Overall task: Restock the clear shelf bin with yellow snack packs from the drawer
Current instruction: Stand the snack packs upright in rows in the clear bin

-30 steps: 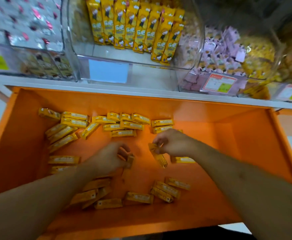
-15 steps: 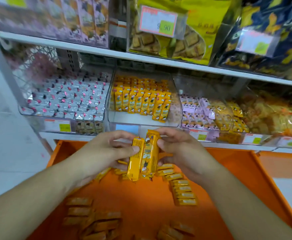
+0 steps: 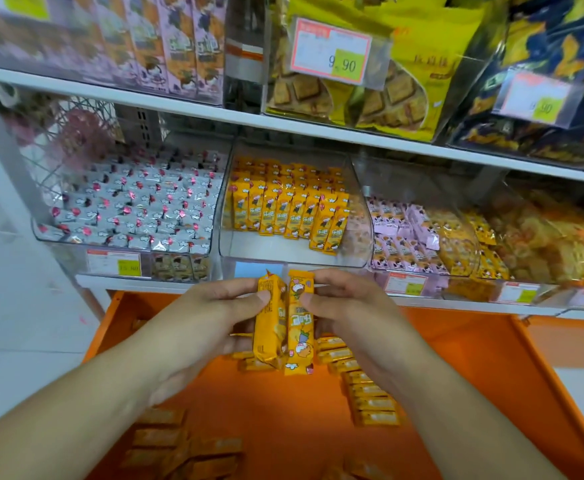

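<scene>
Two yellow snack packs stand upright side by side above the orange drawer point(image 3: 484, 368). My left hand point(image 3: 211, 317) pinches the left pack point(image 3: 270, 327), thumb on its face. My right hand point(image 3: 346, 310) pinches the right pack point(image 3: 301, 330) the same way. Both packs hang just below the front lip of the clear shelf bin point(image 3: 294, 252), which holds rows of the same yellow packs point(image 3: 283, 209) toward its back, with bare floor at its front. Several loose yellow packs point(image 3: 370, 400) lie on the drawer floor.
A bin of silver and pink sweets point(image 3: 134, 209) sits left of the clear bin, a bin of pink and yellow packs point(image 3: 422, 237) to its right. An upper shelf point(image 3: 283, 124) carries large bags with price tags. White floor point(image 3: 13, 306) lies to the left.
My hands lifted two packs out of the drawer and brought them together upright. My view rose from the drawer to the shelf, and the packs now sit closer to the bin's front.
</scene>
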Action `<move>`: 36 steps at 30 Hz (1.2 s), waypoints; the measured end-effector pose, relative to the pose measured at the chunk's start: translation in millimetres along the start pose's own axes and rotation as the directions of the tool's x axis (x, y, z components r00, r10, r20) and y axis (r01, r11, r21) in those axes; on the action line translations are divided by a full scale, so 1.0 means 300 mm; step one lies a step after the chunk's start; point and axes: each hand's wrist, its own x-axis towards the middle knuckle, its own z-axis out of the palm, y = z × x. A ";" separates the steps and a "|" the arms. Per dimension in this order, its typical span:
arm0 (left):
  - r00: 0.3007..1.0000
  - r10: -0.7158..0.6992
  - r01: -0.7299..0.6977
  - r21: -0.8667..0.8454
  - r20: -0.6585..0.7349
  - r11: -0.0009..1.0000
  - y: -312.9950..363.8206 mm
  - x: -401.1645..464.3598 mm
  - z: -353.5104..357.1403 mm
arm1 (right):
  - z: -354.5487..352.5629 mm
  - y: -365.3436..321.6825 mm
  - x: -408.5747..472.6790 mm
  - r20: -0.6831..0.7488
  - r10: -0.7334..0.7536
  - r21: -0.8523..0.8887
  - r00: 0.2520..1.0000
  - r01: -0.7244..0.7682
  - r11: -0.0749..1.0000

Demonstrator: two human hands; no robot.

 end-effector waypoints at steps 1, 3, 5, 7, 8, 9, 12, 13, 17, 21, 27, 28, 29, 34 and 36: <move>1.000 -0.018 0.019 -0.033 0.003 0.999 0.002 0.006 0.001 | -0.003 -0.003 0.008 0.000 0.002 0.005 1.000 -0.002 1.000; 0.999 -0.039 0.040 -0.062 0.017 0.997 0.000 0.021 -0.005 | -0.007 -0.006 0.019 0.007 0.002 0.000 1.000 -0.002 1.000; 0.998 -0.046 0.048 -0.042 0.035 0.998 -0.001 0.033 -0.014 | -0.008 -0.007 0.022 0.012 0.007 -0.003 1.000 -0.007 1.000; 0.997 -0.042 0.042 -0.004 0.063 0.999 0.001 0.034 -0.017 | -0.012 -0.010 0.022 0.020 0.010 -0.005 1.000 -0.010 1.000; 0.996 -0.033 0.031 0.024 0.087 0.999 0.003 0.030 -0.017 | -0.015 -0.011 0.022 0.021 0.011 -0.004 1.000 -0.011 1.000; 0.993 -0.023 0.016 0.061 0.115 0.998 0.003 0.026 -0.016 | -0.018 -0.012 0.022 0.025 0.010 -0.002 1.000 -0.010 1.000; 0.987 -0.008 -0.017 0.152 0.161 0.988 -0.002 0.018 -0.017 | -0.025 -0.017 0.013 0.030 0.006 0.001 1.000 -0.006 1.000; 0.988 -0.005 -0.022 0.169 0.152 0.985 -0.005 0.017 -0.018 | -0.025 -0.018 0.010 0.027 0.010 0.001 1.000 -0.010 1.000; 0.996 0.046 -0.061 0.196 0.082 0.979 -0.006 0.004 -0.021 | -0.036 -0.037 -0.006 -0.023 0.017 0.065 1.000 -0.016 0.998; 0.994 0.109 -0.107 0.163 -0.005 0.981 0.015 -0.002 -0.041 | -0.068 -0.064 -0.019 -0.079 0.004 0.197 0.997 0.012 0.980; 0.987 0.146 -0.140 0.086 -0.067 0.986 0.035 -0.018 -0.046 | -0.061 -0.046 -0.029 -0.208 0.019 0.311 0.978 0.048 0.949; 0.988 0.143 -0.138 0.080 -0.059 0.987 0.030 -0.018 -0.040 | -0.045 -0.037 -0.033 -0.209 0.015 0.307 0.978 0.051 0.950; 0.988 0.140 -0.135 0.073 -0.064 0.988 0.026 -0.017 -0.034 | -0.026 -0.028 -0.037 -0.198 0.011 0.295 0.980 0.049 0.954; 0.979 0.176 -0.169 0.073 -0.106 0.983 0.022 -0.005 -0.014 | 0.058 0.010 -0.046 -0.072 -0.054 0.009 0.996 0.055 0.998; 0.972 0.202 -0.197 0.058 -0.118 0.979 0.027 -0.002 -0.012 | 0.069 0.012 -0.041 -0.050 -0.075 -0.068 0.996 0.072 0.995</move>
